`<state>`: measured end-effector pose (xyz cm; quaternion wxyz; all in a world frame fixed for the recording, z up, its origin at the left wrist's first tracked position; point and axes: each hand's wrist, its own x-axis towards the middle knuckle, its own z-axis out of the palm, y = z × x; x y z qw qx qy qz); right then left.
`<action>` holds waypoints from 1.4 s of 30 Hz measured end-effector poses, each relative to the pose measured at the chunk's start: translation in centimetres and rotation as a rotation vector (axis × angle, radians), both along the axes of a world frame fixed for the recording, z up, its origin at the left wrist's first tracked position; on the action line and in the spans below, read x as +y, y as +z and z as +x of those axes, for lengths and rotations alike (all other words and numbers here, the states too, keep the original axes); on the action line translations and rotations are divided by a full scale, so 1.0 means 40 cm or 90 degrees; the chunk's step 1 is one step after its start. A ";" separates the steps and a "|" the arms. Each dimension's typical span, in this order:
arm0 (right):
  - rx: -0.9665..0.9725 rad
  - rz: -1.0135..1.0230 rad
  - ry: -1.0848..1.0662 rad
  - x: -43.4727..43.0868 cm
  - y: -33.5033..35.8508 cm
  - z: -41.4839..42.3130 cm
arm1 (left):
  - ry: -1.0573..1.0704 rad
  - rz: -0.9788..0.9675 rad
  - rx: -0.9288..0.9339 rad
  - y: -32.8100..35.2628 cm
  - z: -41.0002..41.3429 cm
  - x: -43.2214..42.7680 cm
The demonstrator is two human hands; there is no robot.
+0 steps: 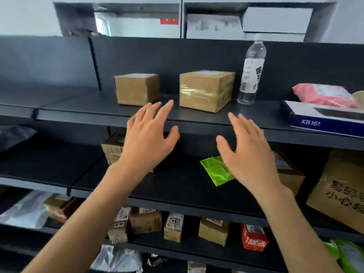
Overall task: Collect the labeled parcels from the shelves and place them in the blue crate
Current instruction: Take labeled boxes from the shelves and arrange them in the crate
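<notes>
Reaching toward the top shelf (78, 109) in the middle of the frame, I hold both hands up with nothing in them. My left hand (145, 134) is flat with the fingers spread, its tips near the shelf edge, below the gap between two brown boxes. My right hand (248, 152) is loose and spread too, a little lower and to the right. Neither hand touches a box.

The big box (206, 90) sits just above my hands, wrapped in shiny tape. The small box (136, 88) sits to its left, apart from it. Each has a pale label on top, so I think these are parcels to take. My hands are wide apart, I think, so they can go on both sides of the big box, which looks too wide for one hand.

A water bottle (251, 73) stands close on the right of the big box, so I should not knock it. A green packet (215, 170) lies on the shelf below, partly behind my right hand. I cannot see the blue crate.
</notes>
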<state>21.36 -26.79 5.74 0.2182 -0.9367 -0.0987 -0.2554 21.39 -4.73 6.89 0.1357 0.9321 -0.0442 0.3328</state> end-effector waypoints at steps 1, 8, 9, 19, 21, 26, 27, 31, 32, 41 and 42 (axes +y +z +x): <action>-0.021 -0.004 -0.011 0.013 0.022 0.024 | 0.012 -0.002 -0.017 0.022 0.017 0.030; -0.100 0.061 -0.089 0.120 0.134 0.167 | 0.035 -0.081 -0.111 0.150 0.180 0.237; -0.107 0.083 -0.104 0.133 0.150 0.184 | 0.028 -0.093 -0.105 0.160 0.212 0.267; -0.007 0.624 -0.145 0.229 0.232 0.444 | -0.094 -0.330 0.175 0.197 0.482 0.476; 0.004 0.653 -0.177 0.227 0.223 0.478 | -0.101 -0.367 0.233 0.184 0.502 0.481; 0.033 0.636 -0.160 0.290 0.225 0.439 | -0.183 -0.366 0.284 0.184 0.507 0.471; 0.041 0.631 -0.140 0.308 0.222 0.420 | -0.210 -0.373 0.282 0.181 0.502 0.463; -0.015 0.670 -0.052 0.365 0.196 0.328 | -0.275 -0.379 0.206 0.162 0.469 0.440; -0.039 0.682 -0.030 0.370 0.193 0.298 | -0.291 -0.376 0.173 0.160 0.452 0.437; -0.133 0.748 -0.077 0.184 0.139 -0.044 | -0.568 -0.431 0.047 0.133 0.171 0.246; -0.142 0.749 -0.099 0.148 0.131 -0.096 | -0.599 -0.431 0.054 0.123 0.141 0.205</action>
